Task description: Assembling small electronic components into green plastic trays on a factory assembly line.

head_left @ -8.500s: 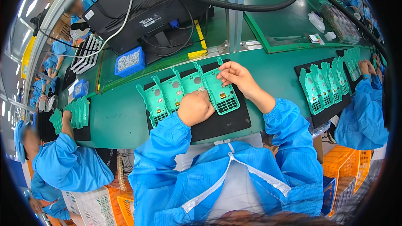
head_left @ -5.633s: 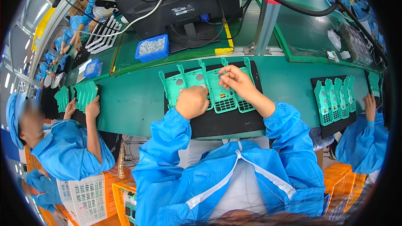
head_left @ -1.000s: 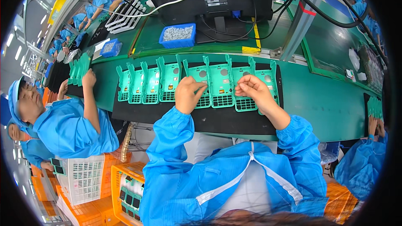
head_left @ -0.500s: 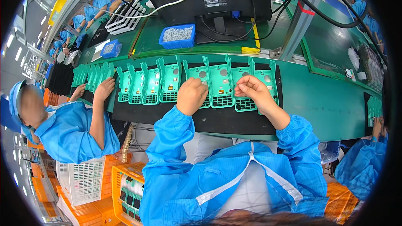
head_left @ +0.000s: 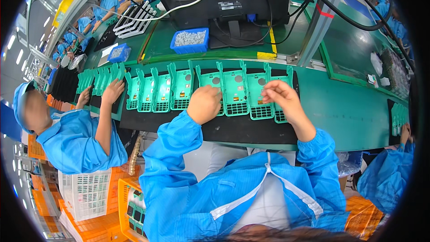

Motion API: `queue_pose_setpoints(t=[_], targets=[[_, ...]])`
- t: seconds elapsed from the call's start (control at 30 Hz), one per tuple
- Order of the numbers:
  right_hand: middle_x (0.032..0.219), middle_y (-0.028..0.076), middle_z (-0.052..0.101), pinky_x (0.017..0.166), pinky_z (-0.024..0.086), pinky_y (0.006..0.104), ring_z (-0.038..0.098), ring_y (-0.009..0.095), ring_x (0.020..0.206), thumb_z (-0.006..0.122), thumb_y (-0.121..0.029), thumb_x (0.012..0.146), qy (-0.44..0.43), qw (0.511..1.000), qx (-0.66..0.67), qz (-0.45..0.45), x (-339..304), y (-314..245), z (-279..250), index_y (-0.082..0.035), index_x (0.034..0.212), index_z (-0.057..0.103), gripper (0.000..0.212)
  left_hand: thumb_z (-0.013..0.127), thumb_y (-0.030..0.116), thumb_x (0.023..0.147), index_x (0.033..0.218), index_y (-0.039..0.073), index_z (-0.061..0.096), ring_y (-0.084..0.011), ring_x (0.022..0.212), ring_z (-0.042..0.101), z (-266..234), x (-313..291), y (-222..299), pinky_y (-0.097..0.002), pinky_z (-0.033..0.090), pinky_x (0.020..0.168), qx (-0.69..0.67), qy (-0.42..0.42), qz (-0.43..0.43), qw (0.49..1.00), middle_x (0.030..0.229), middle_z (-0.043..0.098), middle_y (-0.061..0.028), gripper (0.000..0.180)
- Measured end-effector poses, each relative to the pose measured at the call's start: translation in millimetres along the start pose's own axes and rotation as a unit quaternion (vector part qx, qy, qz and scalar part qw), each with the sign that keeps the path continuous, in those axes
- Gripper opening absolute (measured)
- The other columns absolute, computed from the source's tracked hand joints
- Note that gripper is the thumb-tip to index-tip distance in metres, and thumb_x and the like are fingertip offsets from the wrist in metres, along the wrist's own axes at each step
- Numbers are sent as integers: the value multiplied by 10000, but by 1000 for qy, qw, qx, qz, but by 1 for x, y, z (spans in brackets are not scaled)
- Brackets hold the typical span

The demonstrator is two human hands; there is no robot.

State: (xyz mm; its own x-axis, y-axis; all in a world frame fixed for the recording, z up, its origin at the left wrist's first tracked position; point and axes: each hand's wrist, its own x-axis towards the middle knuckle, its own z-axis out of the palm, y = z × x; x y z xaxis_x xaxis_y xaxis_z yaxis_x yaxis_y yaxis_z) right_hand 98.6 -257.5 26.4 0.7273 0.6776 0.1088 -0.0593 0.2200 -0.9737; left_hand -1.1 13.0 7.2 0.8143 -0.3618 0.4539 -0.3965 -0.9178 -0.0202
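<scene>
A row of several green plastic phone frames (head_left: 236,90) lies on a black mat (head_left: 242,127) on the green conveyor belt. My left hand (head_left: 204,103) rests curled on the lower part of one frame near the row's middle. My right hand (head_left: 280,97) hovers over the two rightmost frames (head_left: 262,94), fingertips pinched together; whether a small part sits between them is too small to tell. Both my arms wear blue sleeves.
A co-worker in blue on my left has a hand (head_left: 112,92) on more green frames (head_left: 101,79). A blue bin of small white parts (head_left: 191,40) and a black monitor base (head_left: 228,0) stand behind the belt. Orange crates (head_left: 96,224) sit below. Another worker's sleeve (head_left: 385,183) is at the right.
The mat with frames has slid slightly along the belt. The co-worker on the left has reached a hand onto the frames at that side. My hands stay over the same frames.
</scene>
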Motion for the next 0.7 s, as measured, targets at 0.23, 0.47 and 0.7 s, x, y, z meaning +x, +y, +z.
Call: queue_pose_setpoints(t=[0.23, 0.47, 0.7], targets=[[1230, 118, 541, 836, 473, 330, 541, 223, 1054, 602, -163, 896, 215, 858, -458, -87, -43, 0, -86, -20, 1183, 599, 321, 596, 45, 716, 994, 61, 713, -283, 642, 538, -18, -57, 16, -403, 449, 582, 21, 121, -277, 953, 655, 494, -99, 302], [1323, 154, 483, 950, 417, 385, 491, 281, 1123, 626, -90, 839, 185, 786, -583, -88, -56, 27, -82, -23, 1202, 580, 372, 592, 26, 699, 1024, 51, 708, -269, 642, 516, -12, -91, 31, -391, 440, 583, 30, 98, -304, 947, 662, 479, -86, 346], [884, 51, 581, 745, 444, 239, 552, 110, 845, 564, 36, 850, 161, 972, -146, 87, -75, 2, -79, -85, 1401, 319, 615, 603, 19, 691, 1109, 54, 679, -252, 642, 488, -16, -97, 25, -372, 427, 579, 6, 86, -268, 960, 665, 445, -73, 426]])
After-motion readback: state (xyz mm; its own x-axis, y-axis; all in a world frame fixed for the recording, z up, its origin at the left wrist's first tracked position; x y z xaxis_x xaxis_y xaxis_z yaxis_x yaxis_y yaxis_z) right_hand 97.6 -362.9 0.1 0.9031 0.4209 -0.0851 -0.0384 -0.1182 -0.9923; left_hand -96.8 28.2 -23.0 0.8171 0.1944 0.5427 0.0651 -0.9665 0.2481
